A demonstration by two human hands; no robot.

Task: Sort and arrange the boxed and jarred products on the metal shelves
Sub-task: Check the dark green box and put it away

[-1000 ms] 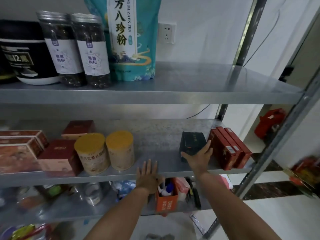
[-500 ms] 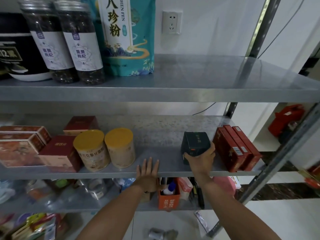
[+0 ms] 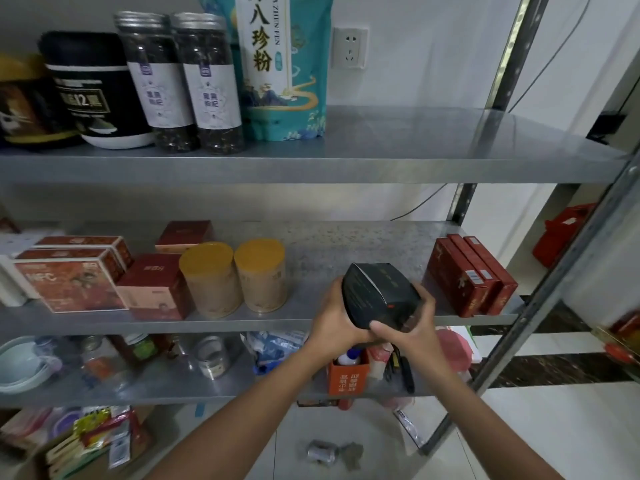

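Black box [image 3: 379,294], single and illegibly lettered, sits gripped between left hand [image 3: 333,325] and right hand [image 3: 415,329] near three red boxes [image 3: 465,282].

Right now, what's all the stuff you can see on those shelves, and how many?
tall jars: 2, clear with dark filling, top shelf
black tub: 1, black, top shelf, left of jars
pouch: 1, teal, top shelf, right of jars
wall socket: 1, white, back wall
wide red boxes: 4, red, middle shelf, left part
round tins: 2, yellow lids, middle shelf, side by side
slim red boxes: 3, red, middle shelf, right end
orange box: 1, orange, lower shelf
black box: 1, black, held before middle shelf
left hand: 1, grips black box
right hand: 1, grips black box
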